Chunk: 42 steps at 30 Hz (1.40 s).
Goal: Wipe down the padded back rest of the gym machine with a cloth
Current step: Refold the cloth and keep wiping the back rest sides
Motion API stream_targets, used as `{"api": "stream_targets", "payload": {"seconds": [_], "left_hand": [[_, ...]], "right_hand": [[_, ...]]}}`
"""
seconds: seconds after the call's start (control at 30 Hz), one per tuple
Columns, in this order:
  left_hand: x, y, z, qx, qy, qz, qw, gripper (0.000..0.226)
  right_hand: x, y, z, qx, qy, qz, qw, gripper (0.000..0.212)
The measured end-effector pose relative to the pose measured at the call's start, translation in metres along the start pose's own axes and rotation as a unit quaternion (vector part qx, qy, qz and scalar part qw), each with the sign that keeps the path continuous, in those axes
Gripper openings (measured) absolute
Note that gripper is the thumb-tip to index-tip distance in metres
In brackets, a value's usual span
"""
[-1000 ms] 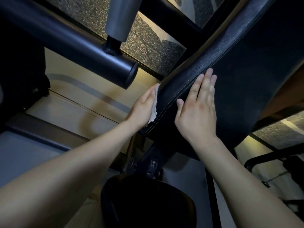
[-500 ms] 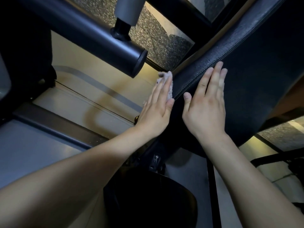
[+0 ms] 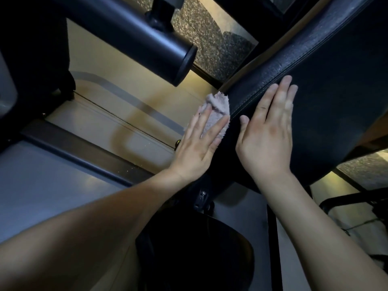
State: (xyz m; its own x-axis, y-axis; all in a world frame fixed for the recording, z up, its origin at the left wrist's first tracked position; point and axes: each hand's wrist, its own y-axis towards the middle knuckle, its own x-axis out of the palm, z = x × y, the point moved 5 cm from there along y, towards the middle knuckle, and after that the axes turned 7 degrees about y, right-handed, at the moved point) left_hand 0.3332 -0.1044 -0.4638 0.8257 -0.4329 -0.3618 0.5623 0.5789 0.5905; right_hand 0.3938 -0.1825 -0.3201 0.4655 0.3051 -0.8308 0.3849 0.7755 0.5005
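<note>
The black padded back rest (image 3: 327,85) slants across the right half of the view, with a stitched seam along its left edge. My left hand (image 3: 197,143) presses a pale grey cloth (image 3: 218,110) with straight fingers against the pad's left side edge; part of the cloth sticks out above my fingertips. Flat on the pad's front face, just right of the seam, lies my right hand (image 3: 268,133), fingers straight and together, holding nothing.
A thick black padded roller (image 3: 159,40) juts in from the upper left, close above my left hand. The black seat (image 3: 195,253) sits below between my forearms. Dark frame bars (image 3: 79,156) run along the left, and a black post (image 3: 271,248) drops beside my right forearm.
My left hand slid the cloth up along the pad's side edge, and more cloth now shows above the fingers. My right hand stayed flat on the pad.
</note>
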Motion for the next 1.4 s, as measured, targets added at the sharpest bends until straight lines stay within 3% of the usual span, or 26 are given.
{"api": "stream_targets", "payload": {"seconds": [0.1, 0.17, 0.4, 0.67, 0.9, 1.03, 1.17, 1.27, 1.4], "left_hand": [[0.011, -0.019, -0.001, -0.114, -0.056, -0.009, 0.992, 0.054], [0.012, -0.017, 0.001, -0.146, -0.086, -0.016, 0.985, 0.051], [0.007, -0.008, 0.0, -0.153, -0.15, -0.025, 0.976, 0.046], [0.01, -0.017, 0.003, -0.263, -0.266, 0.009, 0.927, 0.049], [0.022, -0.032, 0.001, -0.276, -0.336, 0.059, 0.898, 0.048], [0.024, -0.015, -0.017, -0.345, -0.379, 0.061, 0.857, 0.045], [0.028, -0.021, -0.016, -0.318, -0.467, 0.052, 0.824, 0.045], [0.026, -0.03, 0.0, -0.358, -0.464, 0.085, 0.806, 0.044], [0.019, -0.004, -0.016, -0.479, -0.517, 0.081, 0.705, 0.039]], "right_hand": [[-0.003, -0.001, 0.001, -0.005, 0.004, -0.003, 1.0, 0.075], [-0.004, -0.002, 0.002, -0.011, 0.009, -0.005, 1.0, 0.078], [-0.001, -0.002, 0.003, -0.011, 0.004, -0.018, 1.0, 0.083], [-0.001, -0.003, 0.004, -0.012, 0.004, -0.023, 1.0, 0.083], [-0.001, -0.003, 0.003, -0.012, 0.001, -0.024, 1.0, 0.081], [-0.001, -0.003, 0.004, -0.009, -0.002, -0.022, 1.0, 0.082], [-0.001, -0.003, 0.002, -0.011, 0.006, -0.013, 1.0, 0.081], [-0.001, -0.004, 0.003, -0.015, 0.004, -0.009, 1.0, 0.081], [-0.001, -0.003, 0.004, -0.017, -0.009, -0.007, 1.0, 0.081]]}}
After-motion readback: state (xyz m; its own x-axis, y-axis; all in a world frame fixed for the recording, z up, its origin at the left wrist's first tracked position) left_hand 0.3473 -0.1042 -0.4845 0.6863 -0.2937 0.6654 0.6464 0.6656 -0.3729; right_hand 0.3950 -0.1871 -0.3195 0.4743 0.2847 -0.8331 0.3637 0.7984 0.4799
